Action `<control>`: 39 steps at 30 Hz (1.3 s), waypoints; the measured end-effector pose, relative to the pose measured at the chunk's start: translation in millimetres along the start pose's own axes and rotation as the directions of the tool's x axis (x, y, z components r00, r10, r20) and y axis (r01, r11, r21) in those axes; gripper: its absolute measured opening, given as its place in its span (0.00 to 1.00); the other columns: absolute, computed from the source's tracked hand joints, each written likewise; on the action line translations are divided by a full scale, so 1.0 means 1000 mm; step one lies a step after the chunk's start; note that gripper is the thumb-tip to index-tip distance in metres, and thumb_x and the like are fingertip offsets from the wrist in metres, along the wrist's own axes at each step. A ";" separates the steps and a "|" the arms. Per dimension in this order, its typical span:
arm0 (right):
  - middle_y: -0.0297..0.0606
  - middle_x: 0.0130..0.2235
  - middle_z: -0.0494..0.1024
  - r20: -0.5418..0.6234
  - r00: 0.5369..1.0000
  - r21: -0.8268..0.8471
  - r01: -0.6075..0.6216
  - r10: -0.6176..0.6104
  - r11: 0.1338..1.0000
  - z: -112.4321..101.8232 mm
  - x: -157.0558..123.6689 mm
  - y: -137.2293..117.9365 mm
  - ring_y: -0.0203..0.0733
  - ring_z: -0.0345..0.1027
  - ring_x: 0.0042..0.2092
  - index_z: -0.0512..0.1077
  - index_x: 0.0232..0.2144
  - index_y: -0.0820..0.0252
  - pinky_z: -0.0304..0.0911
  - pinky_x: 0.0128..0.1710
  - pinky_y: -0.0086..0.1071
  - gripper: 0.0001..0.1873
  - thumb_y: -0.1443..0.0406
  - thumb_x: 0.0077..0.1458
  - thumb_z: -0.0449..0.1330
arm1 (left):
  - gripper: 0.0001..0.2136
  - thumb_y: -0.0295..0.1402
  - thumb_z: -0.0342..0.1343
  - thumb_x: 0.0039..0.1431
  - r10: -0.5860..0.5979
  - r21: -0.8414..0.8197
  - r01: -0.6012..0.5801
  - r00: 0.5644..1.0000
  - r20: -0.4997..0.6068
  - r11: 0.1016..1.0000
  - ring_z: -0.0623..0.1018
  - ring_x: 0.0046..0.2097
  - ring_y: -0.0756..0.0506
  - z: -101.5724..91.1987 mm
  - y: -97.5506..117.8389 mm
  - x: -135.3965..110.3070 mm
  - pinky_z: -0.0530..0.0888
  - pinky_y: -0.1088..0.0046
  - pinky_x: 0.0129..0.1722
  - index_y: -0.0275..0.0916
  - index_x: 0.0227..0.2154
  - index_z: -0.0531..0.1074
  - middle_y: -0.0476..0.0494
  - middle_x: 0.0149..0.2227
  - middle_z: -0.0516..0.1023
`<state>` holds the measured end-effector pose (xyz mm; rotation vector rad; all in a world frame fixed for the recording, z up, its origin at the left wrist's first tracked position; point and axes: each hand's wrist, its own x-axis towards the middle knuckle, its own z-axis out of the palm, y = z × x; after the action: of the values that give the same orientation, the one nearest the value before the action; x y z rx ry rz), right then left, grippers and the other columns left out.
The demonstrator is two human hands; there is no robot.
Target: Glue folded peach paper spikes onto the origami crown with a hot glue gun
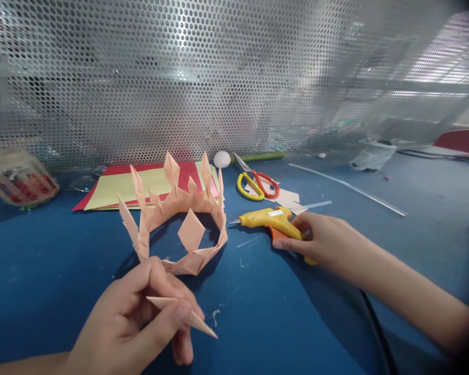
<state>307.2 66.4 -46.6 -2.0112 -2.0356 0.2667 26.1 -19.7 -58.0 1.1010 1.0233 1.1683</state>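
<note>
My left hand (148, 312) pinches a small folded peach paper piece (204, 326) between thumb and fingers, its pointed ends sticking out on both sides. Just beyond that hand, a peach paper crown (182, 205) stands on the blue table, ringed with upright diamond points. To the right, a yellow hot glue gun (258, 217) with an orange trigger lies on its side, nozzle toward the crown. My right hand (308, 237) has its fingers and thumb around the glue gun's handle. A clear glue stick (316, 204) pokes out of the gun's back.
Scissors (258, 182) with red and yellow handles lie on peach paper scraps (287, 197). Coloured paper sheets (121, 190) are stacked behind the crown. A jar (21, 177) stands at left, a loose glue stick (347, 187) at right. Perforated metal mesh (203, 83) closes the back; a black cable (379, 330) runs at front right.
</note>
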 end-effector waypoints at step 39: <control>0.26 0.20 0.70 0.100 0.864 0.385 0.423 -0.493 0.820 0.011 -0.027 -0.039 0.31 0.60 0.21 0.66 0.22 0.56 0.55 0.20 0.24 0.03 0.69 0.40 0.56 | 0.10 0.42 0.47 0.63 -0.173 0.724 -0.050 0.958 0.230 0.688 0.75 0.25 0.51 -0.002 0.007 0.012 0.72 0.80 0.29 0.43 0.37 0.68 0.56 0.22 0.71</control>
<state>267.1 38.8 -46.0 -1.2722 -2.3167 0.6922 24.2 -7.0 -51.4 1.7841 1.3234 0.4889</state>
